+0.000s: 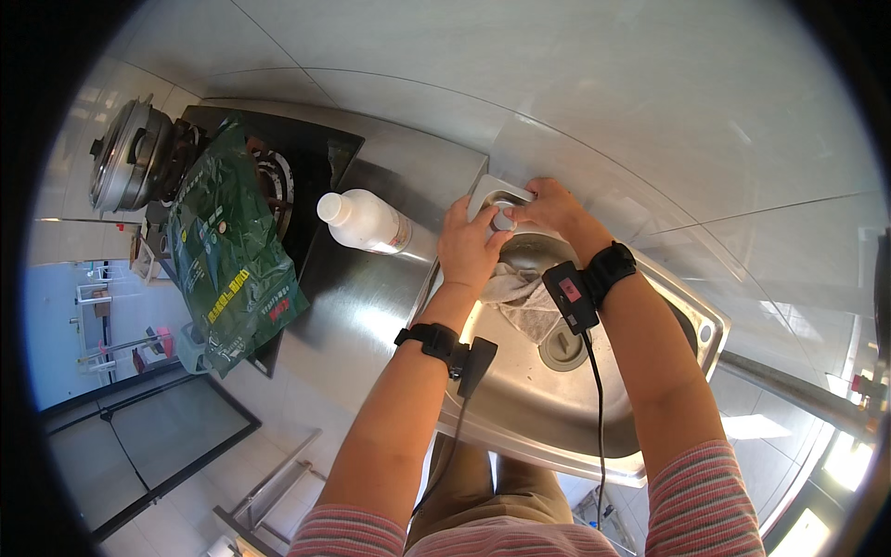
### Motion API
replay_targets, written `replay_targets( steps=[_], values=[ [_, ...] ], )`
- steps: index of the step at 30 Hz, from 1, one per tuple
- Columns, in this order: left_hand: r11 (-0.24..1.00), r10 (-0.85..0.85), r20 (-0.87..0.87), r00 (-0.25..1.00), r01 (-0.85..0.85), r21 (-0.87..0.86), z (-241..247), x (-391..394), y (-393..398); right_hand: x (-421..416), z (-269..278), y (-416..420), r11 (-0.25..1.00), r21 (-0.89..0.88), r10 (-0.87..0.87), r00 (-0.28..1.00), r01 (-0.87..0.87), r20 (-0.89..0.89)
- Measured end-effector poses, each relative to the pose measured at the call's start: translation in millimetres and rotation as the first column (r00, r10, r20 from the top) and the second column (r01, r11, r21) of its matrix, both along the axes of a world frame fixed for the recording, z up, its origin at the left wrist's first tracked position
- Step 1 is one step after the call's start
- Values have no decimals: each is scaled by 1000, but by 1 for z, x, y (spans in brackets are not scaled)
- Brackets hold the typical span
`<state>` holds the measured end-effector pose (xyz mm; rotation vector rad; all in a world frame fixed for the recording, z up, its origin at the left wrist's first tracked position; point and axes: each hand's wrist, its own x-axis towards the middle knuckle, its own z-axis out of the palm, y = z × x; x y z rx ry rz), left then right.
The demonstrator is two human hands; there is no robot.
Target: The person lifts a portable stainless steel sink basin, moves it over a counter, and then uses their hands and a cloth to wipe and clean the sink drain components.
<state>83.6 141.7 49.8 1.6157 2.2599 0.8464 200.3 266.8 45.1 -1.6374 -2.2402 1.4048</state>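
My left hand (468, 240) is at the far left corner of a stainless steel sink (515, 397). Its thumb and fingers pinch a small round grey piece (502, 220) there; whether the piece is loose or fixed to the sink I cannot tell. From the other side, the thumb of my right hand (553, 207) reaches to the same piece. The other right fingers lie by the sink's rim and are partly hidden. A crumpled greyish cloth (525, 306) lies in the basin, beside the round drain strainer (564, 347).
Left of the sink, a capped white plastic bottle (365, 221) stands on the steel counter (348, 292). Farther left, a green plastic bag (230, 264) bearing writing covers part of a gas hob (317, 163). A lidded metal pot (132, 157) sits beyond. A tiled wall (592, 90) rises behind.
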Motion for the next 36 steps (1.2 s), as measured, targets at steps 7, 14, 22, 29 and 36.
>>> replay_targets(
  steps=[7, 14, 22, 29, 36],
  values=[
    [1000, 21, 61, 998, -21, -5, 4, 1, 0, -1, 9, 2, 995, -82, 72, 986, -60, 151],
    [997, 59, 108, 992, -53, -57, 7, 2, 1, -1, 6, 2, 994, -98, 55, 991, -43, 122],
    [988, 84, 204, 975, -55, -144, 16, 2, 5, 4, -5, 6, 994, -95, 58, 993, -48, 99],
    [975, 220, 312, 924, -199, -98, 2, -6, 8, -2, 15, -4, 997, -58, 55, 989, -47, 139],
    [917, 250, 208, 946, -162, -365, 5, -12, 16, 0, 21, -7, 995, 17, 90, 976, -95, 198]
  ],
)
